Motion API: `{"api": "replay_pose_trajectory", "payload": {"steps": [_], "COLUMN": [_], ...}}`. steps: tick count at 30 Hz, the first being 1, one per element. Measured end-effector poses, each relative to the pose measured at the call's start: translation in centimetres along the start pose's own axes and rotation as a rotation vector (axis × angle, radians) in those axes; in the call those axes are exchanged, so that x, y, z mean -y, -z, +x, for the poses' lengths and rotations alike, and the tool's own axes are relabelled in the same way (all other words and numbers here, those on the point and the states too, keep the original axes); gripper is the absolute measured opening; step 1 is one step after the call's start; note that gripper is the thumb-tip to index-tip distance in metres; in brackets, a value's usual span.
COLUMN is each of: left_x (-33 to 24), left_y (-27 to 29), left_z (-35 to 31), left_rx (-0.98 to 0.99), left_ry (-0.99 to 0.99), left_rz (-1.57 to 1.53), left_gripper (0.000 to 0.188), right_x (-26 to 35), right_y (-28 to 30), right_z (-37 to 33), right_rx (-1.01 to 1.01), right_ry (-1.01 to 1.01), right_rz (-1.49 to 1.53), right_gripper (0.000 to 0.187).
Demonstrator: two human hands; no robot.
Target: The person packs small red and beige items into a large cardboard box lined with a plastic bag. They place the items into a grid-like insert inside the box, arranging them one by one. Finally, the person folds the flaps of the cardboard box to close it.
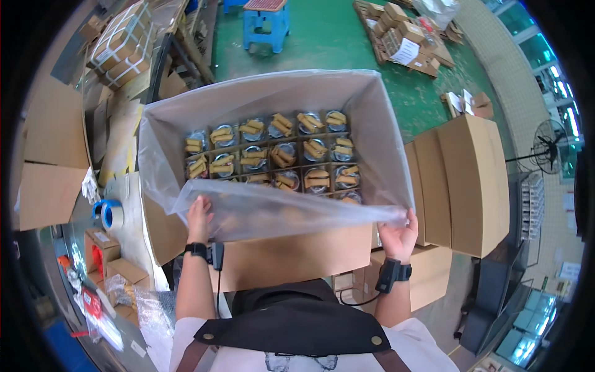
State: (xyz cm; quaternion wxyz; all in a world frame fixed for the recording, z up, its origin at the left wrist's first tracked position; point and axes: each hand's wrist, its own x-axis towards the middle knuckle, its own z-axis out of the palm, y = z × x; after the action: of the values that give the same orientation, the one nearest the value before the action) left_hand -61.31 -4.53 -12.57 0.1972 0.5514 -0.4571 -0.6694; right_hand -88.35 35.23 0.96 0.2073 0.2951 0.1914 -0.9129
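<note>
A large cardboard box [291, 251] stands in front of me, lined with a clear plastic liner [273, 85]. Inside, cardboard dividers part several rows of round, shiny wrapped items [280, 126], each topped with small tan cardboard pieces. The liner's near edge is pulled up and stretched across the box's near side, hiding part of the front row. My left hand [198, 218] grips that edge at the near left, its fingers partly behind the film. At the near right corner, my right hand [400, 235] pinches the same liner between thumb and fingers.
Large flattened cartons [468, 180] stand at the right. A workbench at the left holds a blue tape roll [111, 216] and a small open carton [127, 273]. Beyond the box are a blue stool [266, 28], a pallet with boxes [406, 37] and a fan [548, 147].
</note>
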Motion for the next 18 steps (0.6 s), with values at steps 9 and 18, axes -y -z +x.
{"api": "replay_pose_trajectory", "payload": {"steps": [9, 18], "left_x": [0.8, 0.9], "left_y": [3.3, 1.0], "left_z": [-0.5, 10.6], "left_rx": [-0.345, -0.025], "left_ry": [-0.389, -0.462], "left_rz": [0.476, 0.755], "left_gripper": [0.040, 0.074], "right_x": [-5.2, -7.7], "right_y": [-5.9, -2.4], "right_z": [-2.0, 29.4], "right_rx": [0.414, 0.206], "right_ry": [0.658, 0.459], "right_rz": [-1.641, -1.799], "right_gripper": [0.036, 0.056]}}
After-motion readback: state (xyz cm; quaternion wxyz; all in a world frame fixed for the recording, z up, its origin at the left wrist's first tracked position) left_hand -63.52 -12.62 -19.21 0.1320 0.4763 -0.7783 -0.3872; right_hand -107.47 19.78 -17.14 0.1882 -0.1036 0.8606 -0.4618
